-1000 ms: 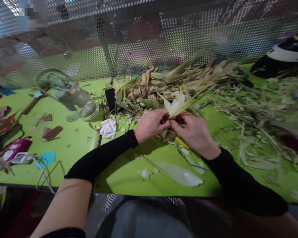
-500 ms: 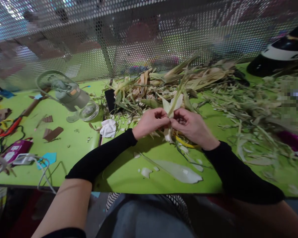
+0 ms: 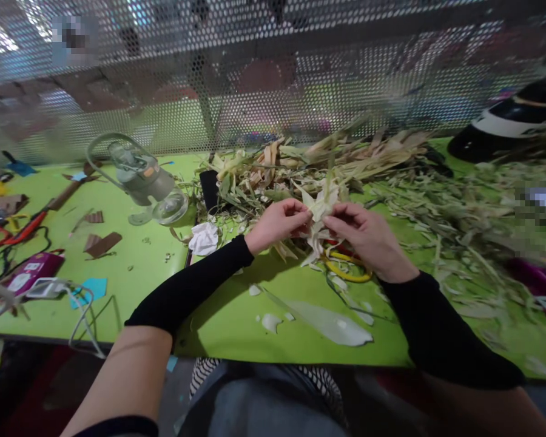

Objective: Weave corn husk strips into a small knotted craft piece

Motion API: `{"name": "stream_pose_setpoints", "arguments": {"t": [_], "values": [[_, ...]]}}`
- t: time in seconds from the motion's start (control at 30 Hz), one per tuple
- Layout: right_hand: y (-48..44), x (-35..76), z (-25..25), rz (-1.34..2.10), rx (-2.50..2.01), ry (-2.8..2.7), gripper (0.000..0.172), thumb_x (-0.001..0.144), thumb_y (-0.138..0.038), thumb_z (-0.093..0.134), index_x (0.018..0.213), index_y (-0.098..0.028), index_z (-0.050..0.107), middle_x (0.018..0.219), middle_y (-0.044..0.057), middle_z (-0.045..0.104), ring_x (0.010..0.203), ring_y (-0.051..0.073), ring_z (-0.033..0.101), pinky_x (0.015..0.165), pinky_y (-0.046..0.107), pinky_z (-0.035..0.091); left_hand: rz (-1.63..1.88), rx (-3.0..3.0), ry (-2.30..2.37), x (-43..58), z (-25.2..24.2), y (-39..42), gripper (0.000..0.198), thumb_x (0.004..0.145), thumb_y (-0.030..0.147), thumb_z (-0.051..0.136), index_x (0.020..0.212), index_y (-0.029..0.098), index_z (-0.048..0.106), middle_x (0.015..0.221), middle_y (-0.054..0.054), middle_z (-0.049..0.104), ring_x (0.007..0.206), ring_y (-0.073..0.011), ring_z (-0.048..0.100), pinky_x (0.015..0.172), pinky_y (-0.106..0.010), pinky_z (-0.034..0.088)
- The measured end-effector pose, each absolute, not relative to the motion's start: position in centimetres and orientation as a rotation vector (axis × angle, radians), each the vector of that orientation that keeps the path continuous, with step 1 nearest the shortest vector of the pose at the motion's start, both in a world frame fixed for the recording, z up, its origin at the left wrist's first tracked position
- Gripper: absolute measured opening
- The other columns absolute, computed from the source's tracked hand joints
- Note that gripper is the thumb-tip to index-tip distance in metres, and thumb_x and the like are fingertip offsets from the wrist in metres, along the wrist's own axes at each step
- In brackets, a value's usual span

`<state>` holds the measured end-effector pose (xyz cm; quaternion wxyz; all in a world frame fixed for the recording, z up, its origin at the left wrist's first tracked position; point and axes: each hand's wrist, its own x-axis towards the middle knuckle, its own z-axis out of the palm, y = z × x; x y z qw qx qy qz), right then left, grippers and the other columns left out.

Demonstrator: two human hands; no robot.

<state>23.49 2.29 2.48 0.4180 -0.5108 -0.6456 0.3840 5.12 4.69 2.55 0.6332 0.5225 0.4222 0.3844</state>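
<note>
Pale corn husk [image 3: 321,209], shaped into pointed, petal-like strips, stands between my two hands above the table. My left hand [image 3: 279,221] pinches its left side between thumb and fingers. On the other side my right hand [image 3: 373,240] has thumb and forefinger closed at the husk's edge. Beneath the right hand, a yellow and red loop handle [image 3: 357,276], like that of scissors, lies partly covered by husk scraps. A long pale husk leaf [image 3: 332,321] lies flat nearer to me, with small torn pieces [image 3: 270,321] beside it.
Behind my hands is a heap of dried husks [image 3: 273,170], and shredded strips [image 3: 455,206] spread to the right. A crumpled tissue [image 3: 204,238], a grey-green bottle [image 3: 148,182] and a purple device [image 3: 34,273] sit leftward. A perforated metal screen [image 3: 264,79] borders the green table [image 3: 222,297].
The right hand has moved slightly right and away from the left. The husk between them looks more spread, and more of the yellow handle shows. The view has shifted a little.
</note>
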Motion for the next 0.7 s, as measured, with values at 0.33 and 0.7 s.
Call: {"name": "stream_pose_setpoints", "arguments": {"t": [0.33,0.7], "values": [[2.39,23.06,2.00,0.909,-1.378,-1.556,0.028,0.077,-0.046,0.076,0.078,-0.020,0.065,0.064,-0.002,0.059,0.053,0.012,0.049,0.049,0.027,0.037,0.859,1.371,0.932,5.20,2.04,4.54,0.015,0.080,0.017,0.078,0.082,0.011,0.065,0.064,0.005,0.063,0.056,-0.0037,0.055,0.059,-0.019,0.042],[2.14,22.82,2.11,1.269,-1.206,-1.207,0.036,0.065,-0.043,0.090,0.074,-0.019,0.064,0.060,-0.004,0.059,0.047,0.005,0.047,0.045,0.018,0.037,0.694,0.972,0.740,4.80,1.96,4.97,0.012,0.084,0.014,0.074,0.080,0.011,0.063,0.065,0.003,0.064,0.060,-0.0039,0.059,0.062,-0.018,0.042]]}}
